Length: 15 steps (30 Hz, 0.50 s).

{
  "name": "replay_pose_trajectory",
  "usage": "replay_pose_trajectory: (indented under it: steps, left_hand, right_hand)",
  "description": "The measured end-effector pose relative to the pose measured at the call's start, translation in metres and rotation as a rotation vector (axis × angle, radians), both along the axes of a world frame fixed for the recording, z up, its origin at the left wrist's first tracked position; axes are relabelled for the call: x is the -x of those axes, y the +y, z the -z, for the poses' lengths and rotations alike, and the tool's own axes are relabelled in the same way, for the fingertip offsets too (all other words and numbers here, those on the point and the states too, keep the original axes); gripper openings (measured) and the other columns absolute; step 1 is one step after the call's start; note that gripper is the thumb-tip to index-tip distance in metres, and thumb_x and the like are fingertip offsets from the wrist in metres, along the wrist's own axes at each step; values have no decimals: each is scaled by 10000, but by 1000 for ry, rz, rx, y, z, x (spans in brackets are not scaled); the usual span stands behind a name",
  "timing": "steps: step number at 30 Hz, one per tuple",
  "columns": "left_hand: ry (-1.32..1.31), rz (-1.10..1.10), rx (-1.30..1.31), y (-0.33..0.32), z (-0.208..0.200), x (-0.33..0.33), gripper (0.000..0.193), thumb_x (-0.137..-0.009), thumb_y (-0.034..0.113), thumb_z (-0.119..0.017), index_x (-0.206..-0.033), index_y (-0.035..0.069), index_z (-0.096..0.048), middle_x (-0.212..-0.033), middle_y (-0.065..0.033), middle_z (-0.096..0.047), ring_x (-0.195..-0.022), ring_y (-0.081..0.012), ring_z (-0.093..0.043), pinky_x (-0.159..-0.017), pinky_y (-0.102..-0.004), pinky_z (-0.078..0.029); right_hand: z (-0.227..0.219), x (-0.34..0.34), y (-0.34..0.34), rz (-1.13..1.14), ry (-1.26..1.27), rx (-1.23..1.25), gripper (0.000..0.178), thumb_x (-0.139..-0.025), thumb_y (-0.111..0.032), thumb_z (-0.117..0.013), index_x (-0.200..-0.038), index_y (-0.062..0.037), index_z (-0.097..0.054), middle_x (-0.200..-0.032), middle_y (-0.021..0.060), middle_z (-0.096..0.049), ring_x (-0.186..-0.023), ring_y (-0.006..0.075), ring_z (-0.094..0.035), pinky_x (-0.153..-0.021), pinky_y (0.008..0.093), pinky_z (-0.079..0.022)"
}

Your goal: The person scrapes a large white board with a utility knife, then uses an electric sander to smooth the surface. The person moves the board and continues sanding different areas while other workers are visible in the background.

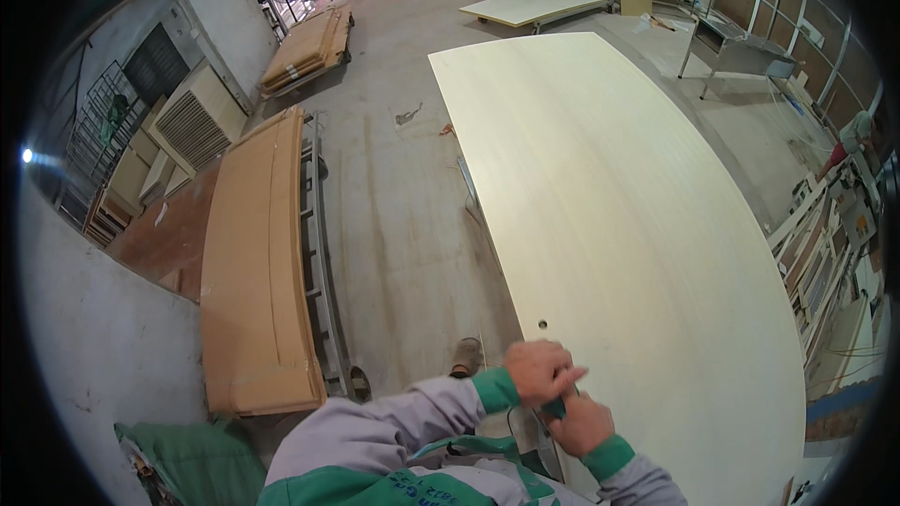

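Observation:
A large pale wooden door panel (637, 225) lies flat in front of me, a small round hole (543, 324) near its left edge. Just below that hole, my left hand (536, 372) is curled closed over the panel's near left edge. My right hand (581, 425) is closed beside it, nearer to me. Between the two hands a small dark green bit (555, 407) shows; the fingers cover most of it, and its kind cannot be made out. Both hands are close together at the panel.
On the left, a cart carries a stack of brown cardboard-wrapped panels (253, 272); a similar stack (309, 49) stands farther off. Another pale panel (534, 6) lies at the back. Wood strips (816, 272) lean at the right, near another person (853, 136). A green sack (192, 464) sits lower left.

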<state>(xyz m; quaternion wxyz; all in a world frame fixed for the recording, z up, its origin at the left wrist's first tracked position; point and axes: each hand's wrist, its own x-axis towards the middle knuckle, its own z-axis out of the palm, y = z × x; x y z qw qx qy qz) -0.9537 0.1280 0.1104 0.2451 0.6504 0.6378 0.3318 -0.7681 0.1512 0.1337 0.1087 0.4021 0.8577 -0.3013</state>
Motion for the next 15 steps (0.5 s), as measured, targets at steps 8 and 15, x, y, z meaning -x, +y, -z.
replay_pose_trajectory:
  steps: [8,15]
  left_hand:
    - [126,145,66,263,-10,141,607,-1023,564,-440,-780,80,-714,-810,-161,-706,-798,-383,-675,-742,-482,-526]
    - [38,441,39,308,-10,68,598,-992,593,-492,-804,74,-724,-876,-175,-720,-867,-393,-689,-793,-500,-537]
  right_hand:
    - [17,149,212,247,146,-250,750,-867,-338,-732,-1519,-129,-425,-985,261,-717,-886,477,-694,-783,565,-559]
    - [12,100,204,613,215,-158,706,-845,-348,-762,-1425,-53,-488,-1074,269,-713,-981,479,-681,-820,558,-546]
